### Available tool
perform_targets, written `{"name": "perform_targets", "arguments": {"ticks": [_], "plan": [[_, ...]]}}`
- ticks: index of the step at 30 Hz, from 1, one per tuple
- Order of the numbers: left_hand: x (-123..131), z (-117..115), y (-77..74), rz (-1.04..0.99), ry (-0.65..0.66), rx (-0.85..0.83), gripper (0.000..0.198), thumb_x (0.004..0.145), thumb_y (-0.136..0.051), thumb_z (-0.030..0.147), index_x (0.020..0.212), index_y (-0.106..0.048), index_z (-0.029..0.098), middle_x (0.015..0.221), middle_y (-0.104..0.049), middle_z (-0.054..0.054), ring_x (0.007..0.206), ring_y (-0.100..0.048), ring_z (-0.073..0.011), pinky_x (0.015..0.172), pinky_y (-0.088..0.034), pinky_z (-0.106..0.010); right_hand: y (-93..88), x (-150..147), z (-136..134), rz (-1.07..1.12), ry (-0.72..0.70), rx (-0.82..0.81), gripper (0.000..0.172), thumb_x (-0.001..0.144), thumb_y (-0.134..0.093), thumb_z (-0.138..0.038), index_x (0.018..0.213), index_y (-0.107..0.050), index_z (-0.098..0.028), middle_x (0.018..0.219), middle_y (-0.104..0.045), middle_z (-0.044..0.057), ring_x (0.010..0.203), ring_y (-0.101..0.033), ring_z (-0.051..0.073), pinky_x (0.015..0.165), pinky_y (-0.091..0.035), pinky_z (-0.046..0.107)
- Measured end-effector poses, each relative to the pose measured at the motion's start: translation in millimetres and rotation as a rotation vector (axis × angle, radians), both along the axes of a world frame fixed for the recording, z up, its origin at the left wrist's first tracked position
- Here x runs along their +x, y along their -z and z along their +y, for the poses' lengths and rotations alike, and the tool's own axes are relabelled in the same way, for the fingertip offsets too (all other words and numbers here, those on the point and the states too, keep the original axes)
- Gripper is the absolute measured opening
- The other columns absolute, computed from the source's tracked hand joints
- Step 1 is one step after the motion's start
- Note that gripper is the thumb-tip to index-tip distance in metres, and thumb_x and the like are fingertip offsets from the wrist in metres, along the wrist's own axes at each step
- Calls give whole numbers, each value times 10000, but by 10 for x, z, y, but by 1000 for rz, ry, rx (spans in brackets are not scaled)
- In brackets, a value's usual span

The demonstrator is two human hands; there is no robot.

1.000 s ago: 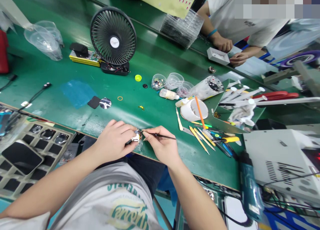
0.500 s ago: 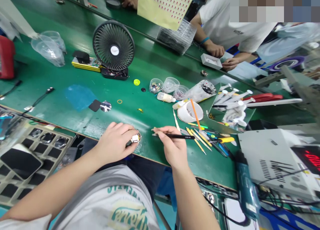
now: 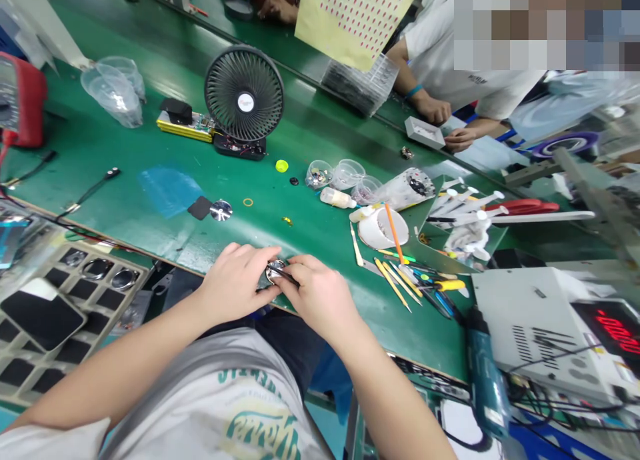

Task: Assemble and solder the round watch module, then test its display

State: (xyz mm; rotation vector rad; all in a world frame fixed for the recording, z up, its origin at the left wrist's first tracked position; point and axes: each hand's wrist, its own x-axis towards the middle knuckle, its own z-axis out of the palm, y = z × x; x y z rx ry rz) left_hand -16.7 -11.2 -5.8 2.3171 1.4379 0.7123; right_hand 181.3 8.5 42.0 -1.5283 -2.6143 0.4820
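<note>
My left hand [image 3: 235, 283] grips a small round metal casing [image 3: 276, 271], possibly a watch-like part, at the front edge of the green bench [image 3: 125, 153]. My right hand [image 3: 320, 293] sits close against it, holding a slim black-handled tool [image 3: 289, 278]. The tool's tip meets the casing, though my fingers hide the exact contact point. Most of the casing's underside is hidden by my left fingers.
Beyond my hands stand a black desk fan [image 3: 244, 97], small plastic cups [image 3: 319, 175], syringes [image 3: 467, 207] and scattered hand tools [image 3: 400, 280]. A bench power supply [image 3: 530, 333] is at right, a parts tray [image 3: 75, 307] at left. A co-worker's hands [image 3: 433, 108] work across the bench.
My right hand has come back left, bringing the black tool from beside the casing onto it. The left hand still holds the casing. The view has shifted slightly.
</note>
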Motion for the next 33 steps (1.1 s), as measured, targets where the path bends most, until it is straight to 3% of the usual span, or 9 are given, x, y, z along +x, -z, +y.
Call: {"name": "perform_targets", "arguments": {"ticks": [5, 14, 24, 27, 33], "plan": [[-8, -2, 14, -65, -2, -6, 606, 901, -672, 327, 1438, -434, 179, 1179, -775, -83, 1028, -707, -308, 871, -433, -444, -96, -126, -6, -168, 1, -6, 106, 973, -706, -288, 980, -782, -215, 1006, -799, 77, 843, -776, 234, 674, -582, 282], [-22, 21, 13, -109, 13, -94, 761, 862, -727, 279, 1521, -354, 201, 1221, -783, -66, 1084, -705, -301, 898, -426, -444, -28, -64, -34, -136, -129, 61, 162, 985, -647, -253, 1027, -792, -196, 1035, -790, 104, 892, -768, 229, 714, -602, 284], [-11, 43, -56, -116, -3, -163, 742, 868, -714, 240, 1523, -366, 217, 1237, -782, -27, 1085, -697, -284, 915, -410, -440, 17, -15, -32, -156, -206, 111, 202, 1010, -588, -250, 1086, -757, -171, 1064, -773, 122, 884, -767, 229, 637, -582, 267], [-9, 51, -64, -125, -9, -171, 734, 877, -729, 284, 1514, -373, 206, 1227, -784, -27, 1093, -696, -283, 928, -411, -441, 32, 42, -13, -100, -188, 87, 201, 997, -587, -211, 1132, -731, -169, 1094, -770, 117, 904, -767, 224, 682, -604, 275], [-1, 52, -72, -123, -13, -143, 672, 885, -727, 312, 1470, -419, 187, 1200, -789, -30, 1069, -700, -285, 914, -407, -431, 141, 152, -3, 223, -132, 135, 156, 961, -582, -145, 1063, -691, -193, 1066, -773, 101, 944, -757, 203, 775, -623, 283]]}}
